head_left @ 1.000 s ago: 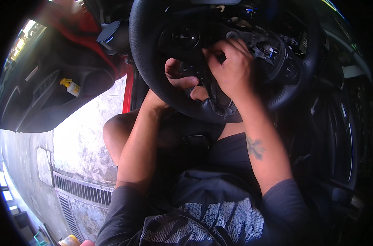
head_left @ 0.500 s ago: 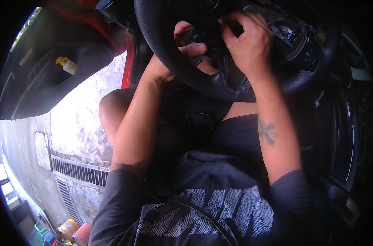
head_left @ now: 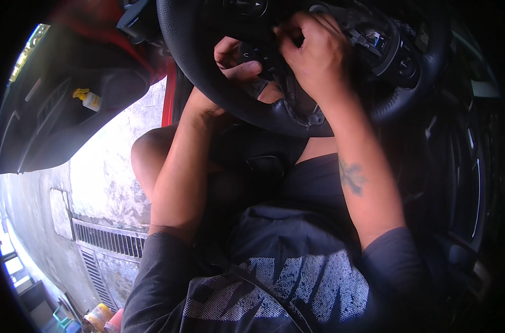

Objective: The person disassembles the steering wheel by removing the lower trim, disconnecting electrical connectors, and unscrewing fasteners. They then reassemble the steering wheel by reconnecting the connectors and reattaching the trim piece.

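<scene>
In front of me is a black steering wheel (head_left: 188, 66) with its hub opened up and inner parts bared. My left hand (head_left: 234, 65) reaches in at the left side of the wheel, its wrist partly behind the rim. Its thumb and fingers are closed around a black button panel (head_left: 251, 54) at the left spoke. Over the hub, my right hand (head_left: 321, 58) is bent down with thumb and forefinger drawn together; what lies between the tips is too dark to make out. To its right, the bared hub opening (head_left: 377, 40) shows a small blue-and-white part, beside the right-hand button panel (head_left: 405, 72).
At the left the car door (head_left: 47, 105) stands open, with a yellow-topped white bottle (head_left: 89, 100) in it. Outside lie a concrete floor (head_left: 102, 183) and a metal drain grate (head_left: 111, 238). Several tubs (head_left: 100, 316) stand at the lower left. My legs are under the wheel.
The view has shifted a little, so wheel and hands sit further left in the picture. Both hands keep nearly the same places on the wheel.
</scene>
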The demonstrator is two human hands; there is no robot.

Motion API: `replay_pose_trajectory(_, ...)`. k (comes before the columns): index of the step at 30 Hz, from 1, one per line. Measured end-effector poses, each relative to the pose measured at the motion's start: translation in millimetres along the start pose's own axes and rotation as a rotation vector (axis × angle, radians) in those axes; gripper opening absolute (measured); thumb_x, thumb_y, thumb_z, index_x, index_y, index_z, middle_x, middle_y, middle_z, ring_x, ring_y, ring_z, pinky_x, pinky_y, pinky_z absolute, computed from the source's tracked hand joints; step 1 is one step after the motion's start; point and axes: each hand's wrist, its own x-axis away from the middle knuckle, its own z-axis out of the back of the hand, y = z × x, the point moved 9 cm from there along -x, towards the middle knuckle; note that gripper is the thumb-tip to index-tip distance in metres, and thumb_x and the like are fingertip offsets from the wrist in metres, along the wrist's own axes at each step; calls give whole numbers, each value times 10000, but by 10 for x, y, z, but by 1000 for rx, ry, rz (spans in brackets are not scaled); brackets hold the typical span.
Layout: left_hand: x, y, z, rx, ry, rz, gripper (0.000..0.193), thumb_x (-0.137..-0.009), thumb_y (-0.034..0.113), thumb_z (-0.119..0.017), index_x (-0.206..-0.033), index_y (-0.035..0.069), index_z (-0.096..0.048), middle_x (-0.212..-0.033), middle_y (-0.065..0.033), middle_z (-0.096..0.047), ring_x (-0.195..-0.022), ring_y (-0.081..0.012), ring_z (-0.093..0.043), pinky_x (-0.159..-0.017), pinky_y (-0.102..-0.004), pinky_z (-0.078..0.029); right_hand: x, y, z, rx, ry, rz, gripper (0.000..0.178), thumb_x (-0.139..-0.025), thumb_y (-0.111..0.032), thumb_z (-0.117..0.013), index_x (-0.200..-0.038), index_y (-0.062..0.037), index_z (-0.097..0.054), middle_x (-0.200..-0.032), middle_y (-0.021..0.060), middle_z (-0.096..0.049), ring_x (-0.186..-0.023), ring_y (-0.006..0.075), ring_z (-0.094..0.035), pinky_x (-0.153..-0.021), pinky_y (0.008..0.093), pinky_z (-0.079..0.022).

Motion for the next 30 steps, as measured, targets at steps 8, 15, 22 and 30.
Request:
replay_pose_trajectory(8,-7,21,-21,-2,-19,-32,564,-845,-63,-881,-1356,95,-704,-1081,2,-742,-961,-125,-740,-843,-279,-624,-40,-52,26,33,-4,-109,110,-843,-62,-784,-846,-53,-675,-865,167,-711,-909,405,-692,-786,521,-565)
replay_pose_trajectory(15,32,-53,208,-46,-67,-4,434,-969,-36,-783,-1378,71,-686,-1195,-109,-784,-1016,-245,-794,-909,-385,-665,94,36,486,-151,-58,-291,338,-831,-113,-937,-1135,-82,-793,-914,75,-770,-842,227,-747,-788,363,-607)
replay_pose_trajectory(22,86,24,192,16,-44,-19,275,-1063,40,-712,-1336,73,-708,-1165,-125,-791,-1016,-280,-802,-909,-408,-679,1258,572,2328,106,-34,-543,257,-946,-54,-865,-1195,-38,-805,-872,3,-732,-758,68,-608,-671,236,-445)
replay_pose_trajectory(30,96,-109,284,93,12,-9,197,-1103,183,-709,-1276,105,-660,-1099,-55,-736,-1018,-216,-742,-891,-359,-631,2699,1454,3560,331,-154,-906,178,-1003,-112,-822,-1146,-12,-785,-844,24,-681,-724,87,-577,-679,258,-485)
